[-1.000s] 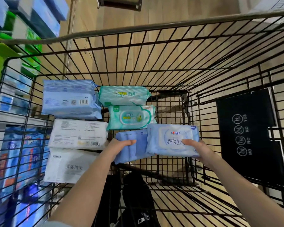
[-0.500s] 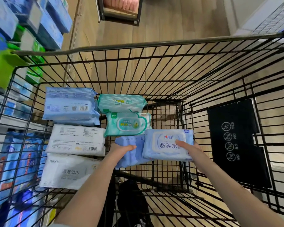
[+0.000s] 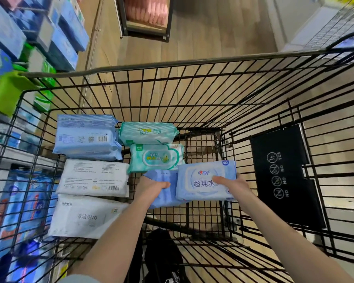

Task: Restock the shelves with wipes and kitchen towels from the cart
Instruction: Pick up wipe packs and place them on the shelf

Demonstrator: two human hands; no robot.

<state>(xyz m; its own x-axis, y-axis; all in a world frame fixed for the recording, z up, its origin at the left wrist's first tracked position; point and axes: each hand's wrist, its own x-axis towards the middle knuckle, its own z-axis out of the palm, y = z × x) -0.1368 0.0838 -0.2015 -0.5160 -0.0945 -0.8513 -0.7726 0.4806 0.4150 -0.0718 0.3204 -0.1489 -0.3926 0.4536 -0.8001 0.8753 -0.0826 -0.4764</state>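
Black wire shopping cart [image 3: 192, 82] fills the view, standing on a wood-look floor [image 3: 213, 33]. Store shelves [image 3: 65, 37] of blurred blue boxes run along its left side. Black plastic flap with white pictograms [image 3: 284, 176] sits on the cart's right wall.

On the cart floor, left column, far to near:
- large pale-blue wipes pack with barcode [image 3: 86, 137]
- white wipes pack with barcode [image 3: 92, 177]
- white wipes pack with grey lettering [image 3: 84, 216]

Beside these lie two green-and-white wipes packs, the far one [image 3: 147, 132] touching the near one [image 3: 157, 157].

Light-blue wipes pack with white lid [image 3: 200, 182] overlaps a plain light-blue wipes pack [image 3: 161, 177], both just near of the green ones. Right hand [image 3: 233, 185] grips the lidded pack's right end, thumb on its face. Left hand [image 3: 149, 188] grips the plain pack, thumb curled over the top, other fingers hidden.
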